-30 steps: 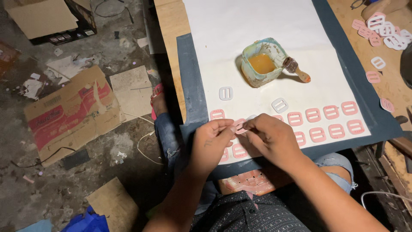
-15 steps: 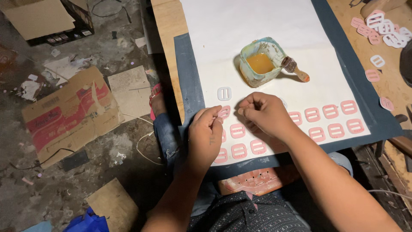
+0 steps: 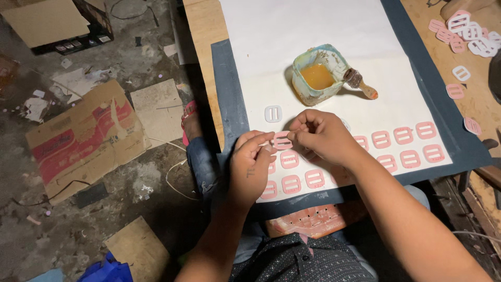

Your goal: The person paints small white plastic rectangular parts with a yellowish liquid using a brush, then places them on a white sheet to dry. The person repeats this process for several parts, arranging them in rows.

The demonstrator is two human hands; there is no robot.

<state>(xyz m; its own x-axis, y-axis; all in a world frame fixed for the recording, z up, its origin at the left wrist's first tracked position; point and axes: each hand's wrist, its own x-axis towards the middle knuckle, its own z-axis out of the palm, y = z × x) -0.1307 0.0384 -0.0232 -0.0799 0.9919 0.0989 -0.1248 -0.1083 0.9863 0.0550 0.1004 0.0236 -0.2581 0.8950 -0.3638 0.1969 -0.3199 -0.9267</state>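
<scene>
My left hand (image 3: pixel 250 164) and my right hand (image 3: pixel 321 137) pinch one small pink buckle-shaped piece (image 3: pixel 282 140) between their fingertips, just above a white sheet (image 3: pixel 313 31). The sheet lies on a dark grey mat (image 3: pixel 229 94). Rows of pink buckle pieces (image 3: pixel 402 146) lie on the sheet's near part, some hidden under my hands. One white buckle piece (image 3: pixel 273 113) lies alone to the left. Beyond my hands stands a small square tub of orange glue (image 3: pixel 317 75) with a brush (image 3: pixel 360 83) resting at its right.
A pile of loose pink and white buckle pieces (image 3: pixel 464 31) lies on the wooden table (image 3: pixel 201 47) at the far right. Cardboard pieces (image 3: pixel 83 138) and scraps cover the floor at left. A pink perforated object (image 3: pixel 308 222) rests on my lap.
My hands moved up the sheet from its near edge and came together on one pink piece. The view shifted slightly.
</scene>
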